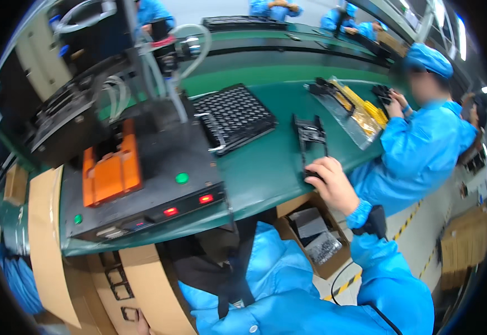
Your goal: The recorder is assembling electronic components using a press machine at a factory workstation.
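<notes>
On the green table, my right hand (pixel 334 183) is closed round the near end of a black plastic frame (pixel 311 133). Two thin side arms run from its wider far part toward my fingers, which hide the gripped end. At the lower left, my left hand (pixel 142 324) is partly in view inside an open cardboard box (pixel 148 279). Its fingertips are at the edge of a small black square frame (pixel 129 314), apparently pinching it; the picture's lower edge cuts off the rest of the hand. More black square frames (pixel 118 282) lie in that box.
A dark machine with an orange fixture (pixel 112 176) and a green button (pixel 182 178) fills the table's left. Beside it sits a black grid tray (pixel 235 117). A co-worker (pixel 422 134) handles black parts near bagged yellow pieces (pixel 360 109). A carton (pixel 316 240) stands below the table.
</notes>
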A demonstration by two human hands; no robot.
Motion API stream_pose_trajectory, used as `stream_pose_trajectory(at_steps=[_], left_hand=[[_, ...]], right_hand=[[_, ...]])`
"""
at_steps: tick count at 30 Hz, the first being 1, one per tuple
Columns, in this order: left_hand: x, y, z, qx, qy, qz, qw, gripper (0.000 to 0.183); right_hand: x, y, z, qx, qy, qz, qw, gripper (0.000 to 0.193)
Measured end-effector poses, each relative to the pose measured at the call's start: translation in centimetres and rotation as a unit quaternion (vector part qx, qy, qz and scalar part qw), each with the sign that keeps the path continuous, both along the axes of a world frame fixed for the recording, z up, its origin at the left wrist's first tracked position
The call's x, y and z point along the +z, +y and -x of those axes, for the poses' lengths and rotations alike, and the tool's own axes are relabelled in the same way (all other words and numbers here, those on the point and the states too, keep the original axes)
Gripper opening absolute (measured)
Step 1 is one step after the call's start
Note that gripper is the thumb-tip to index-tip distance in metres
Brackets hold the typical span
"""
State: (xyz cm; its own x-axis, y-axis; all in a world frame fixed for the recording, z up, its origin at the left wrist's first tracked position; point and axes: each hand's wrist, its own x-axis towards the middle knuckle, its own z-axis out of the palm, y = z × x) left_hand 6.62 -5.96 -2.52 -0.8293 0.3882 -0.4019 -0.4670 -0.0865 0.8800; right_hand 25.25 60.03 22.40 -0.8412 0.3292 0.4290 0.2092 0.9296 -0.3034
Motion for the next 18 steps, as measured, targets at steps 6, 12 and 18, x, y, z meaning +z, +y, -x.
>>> stream_pose_trajectory(at_steps=[6, 12, 18], left_hand=[[-1.5, -2.8, 2.7, 0.02, 0.024, 0.516, 0.856, 0.062], [-4.2, -5.5, 4.0, -0.027, 0.092, 0.509, 0.855, 0.061], [6.8, 2.3, 4.1, 0.049, 0.213, 0.599, 0.771, 0.037]], right_hand=[[7.3, -6.8, 0.0, 0.025, 0.031, 0.07, 0.997, 0.027], [12.3, -16.9, 3.3, 0.17, 0.036, 0.099, 0.98, 0.042], [11.2, -23.6, 9.8, 0.339, 0.122, 0.135, 0.923, 0.035]])
